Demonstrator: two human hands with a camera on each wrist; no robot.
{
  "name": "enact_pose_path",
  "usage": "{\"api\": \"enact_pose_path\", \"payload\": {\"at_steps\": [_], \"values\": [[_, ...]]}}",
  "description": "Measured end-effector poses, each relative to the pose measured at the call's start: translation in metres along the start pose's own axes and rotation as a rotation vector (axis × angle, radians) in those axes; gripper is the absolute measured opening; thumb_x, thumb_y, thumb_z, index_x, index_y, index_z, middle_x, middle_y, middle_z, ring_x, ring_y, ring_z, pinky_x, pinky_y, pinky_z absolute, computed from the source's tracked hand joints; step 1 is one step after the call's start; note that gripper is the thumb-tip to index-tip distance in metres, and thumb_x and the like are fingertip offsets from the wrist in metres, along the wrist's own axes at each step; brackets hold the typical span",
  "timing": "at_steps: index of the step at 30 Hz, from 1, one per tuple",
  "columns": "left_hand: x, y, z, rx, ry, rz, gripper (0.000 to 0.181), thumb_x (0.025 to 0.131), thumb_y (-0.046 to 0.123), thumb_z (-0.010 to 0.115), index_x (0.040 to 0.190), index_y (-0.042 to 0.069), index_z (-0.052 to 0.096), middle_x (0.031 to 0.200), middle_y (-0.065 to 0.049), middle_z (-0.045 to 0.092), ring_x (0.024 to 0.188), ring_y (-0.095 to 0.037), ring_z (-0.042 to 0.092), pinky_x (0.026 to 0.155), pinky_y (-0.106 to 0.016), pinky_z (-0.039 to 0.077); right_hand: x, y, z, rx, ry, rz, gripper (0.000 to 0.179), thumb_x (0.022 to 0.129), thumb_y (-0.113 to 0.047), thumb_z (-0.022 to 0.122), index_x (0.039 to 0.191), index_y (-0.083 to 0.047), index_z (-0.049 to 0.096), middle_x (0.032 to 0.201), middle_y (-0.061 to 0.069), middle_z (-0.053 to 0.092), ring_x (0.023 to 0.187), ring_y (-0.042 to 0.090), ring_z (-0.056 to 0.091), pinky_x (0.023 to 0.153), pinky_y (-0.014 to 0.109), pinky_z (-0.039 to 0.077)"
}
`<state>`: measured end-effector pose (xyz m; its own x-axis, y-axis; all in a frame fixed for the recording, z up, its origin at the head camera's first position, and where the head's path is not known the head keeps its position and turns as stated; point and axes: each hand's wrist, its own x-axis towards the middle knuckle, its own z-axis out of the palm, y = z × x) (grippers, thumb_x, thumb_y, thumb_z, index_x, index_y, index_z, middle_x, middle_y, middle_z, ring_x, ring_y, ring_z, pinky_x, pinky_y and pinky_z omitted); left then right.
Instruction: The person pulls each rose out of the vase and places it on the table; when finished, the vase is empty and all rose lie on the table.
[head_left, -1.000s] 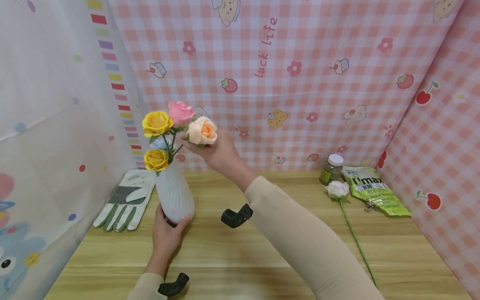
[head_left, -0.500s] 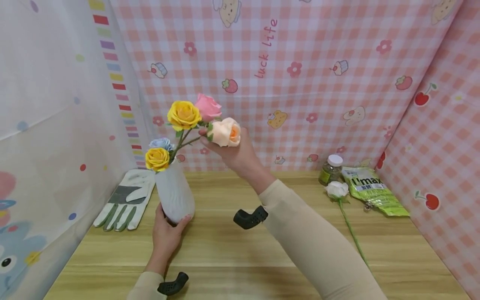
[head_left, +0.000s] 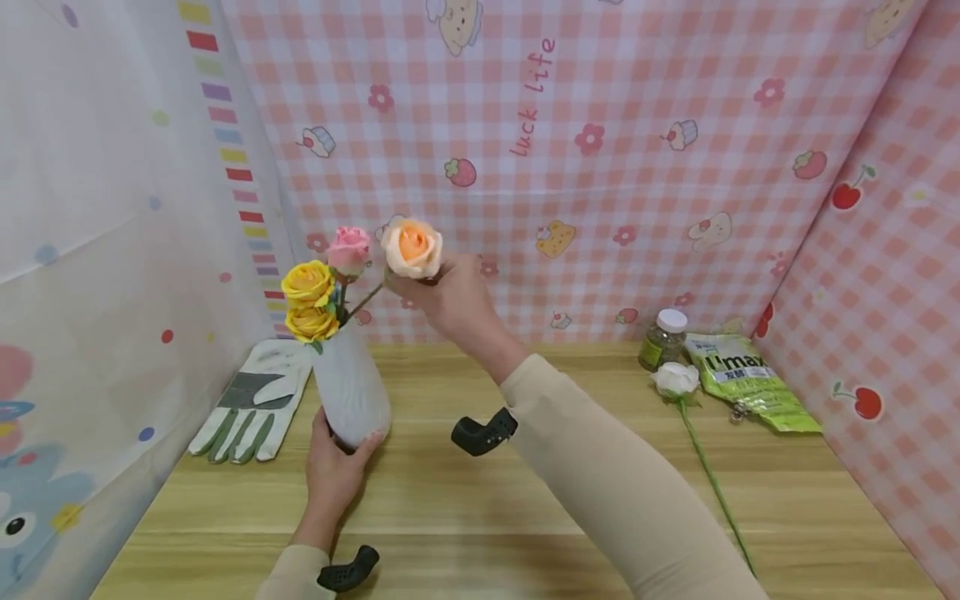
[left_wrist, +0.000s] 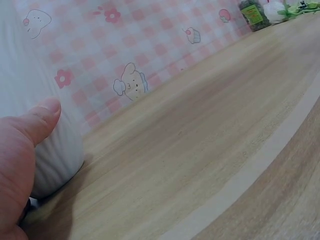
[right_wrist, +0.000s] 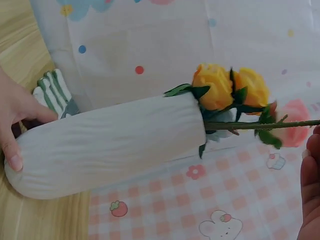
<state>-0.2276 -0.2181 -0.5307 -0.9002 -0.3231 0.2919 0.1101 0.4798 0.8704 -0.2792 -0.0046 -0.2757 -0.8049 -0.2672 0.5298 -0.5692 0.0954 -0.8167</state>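
Observation:
A white ribbed vase (head_left: 351, 387) stands on the table, tilted slightly to the left in the head view. Round its base my left hand (head_left: 333, 475) grips it, the thumb (left_wrist: 46, 117) showing in the left wrist view. My right hand (head_left: 457, 304) pinches a peach rose (head_left: 412, 248) just beneath the bloom, and its stem (right_wrist: 245, 125) runs down into the vase mouth. Two yellow roses (head_left: 309, 283) and a pink rose (head_left: 349, 250) also rise from the vase. A pale blue flower (right_wrist: 223, 131) sits low at the mouth, mostly hidden behind the yellow ones.
A white rose (head_left: 677, 379) with a long green stem lies on the right of the table. Behind it are a white-lidded jar (head_left: 663, 340) and a green packet (head_left: 750, 383). A white-and-green glove (head_left: 255, 400) lies left of the vase. Patterned cloth hangs around the table.
My right hand swung right with the peach rose, then came back left. The pink rose and upper yellow rose leaned right with it and now stand further left and lower. My left hand stayed put.

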Motion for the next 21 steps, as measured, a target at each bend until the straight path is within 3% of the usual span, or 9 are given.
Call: {"api": "enact_pose_path", "payload": {"at_steps": [5,9,14,21], "values": [[0.0,-0.002,0.0,-0.003,0.0,0.003,0.098,0.078,0.035,0.081,0.151,0.008,0.021,0.144,-0.019,0.039,0.129,-0.034,0.041,0.103,-0.049,0.034,-0.005,0.002,-0.021,0.191,0.075,-0.099,0.021,0.084,-0.008,0.075,0.103,-0.002,0.067,0.096,0.007,0.069,0.091,0.019,0.066,0.082,0.034,0.054],[0.0,-0.001,-0.001,-0.002,-0.004,-0.012,0.099,0.078,0.036,0.081,0.152,0.008,0.02,0.144,-0.02,0.038,0.13,-0.035,0.04,0.102,-0.05,0.035,-0.018,0.003,-0.052,0.303,0.155,-0.109,0.026,0.083,-0.004,0.075,0.102,-0.005,0.056,0.096,0.012,0.065,0.094,0.031,0.063,0.085,0.04,0.053],[0.0,-0.001,-0.003,0.008,-0.005,-0.029,0.1,0.079,0.037,0.08,0.152,0.007,0.018,0.144,-0.021,0.038,0.13,-0.035,0.04,0.103,-0.051,0.034,-0.054,0.019,-0.089,0.372,0.301,-0.017,0.023,0.086,-0.007,0.072,0.103,-0.002,0.058,0.095,0.011,0.068,0.084,0.023,0.067,0.079,0.036,0.055],[-0.002,0.002,-0.001,0.019,-0.012,-0.029,0.1,0.079,0.036,0.08,0.151,0.005,0.018,0.143,-0.022,0.039,0.129,-0.037,0.041,0.102,-0.051,0.035,-0.124,0.062,-0.134,0.633,0.485,0.132,0.012,0.088,-0.006,0.068,0.1,-0.003,0.067,0.092,0.006,0.07,0.078,0.015,0.066,0.072,0.026,0.053]]}}
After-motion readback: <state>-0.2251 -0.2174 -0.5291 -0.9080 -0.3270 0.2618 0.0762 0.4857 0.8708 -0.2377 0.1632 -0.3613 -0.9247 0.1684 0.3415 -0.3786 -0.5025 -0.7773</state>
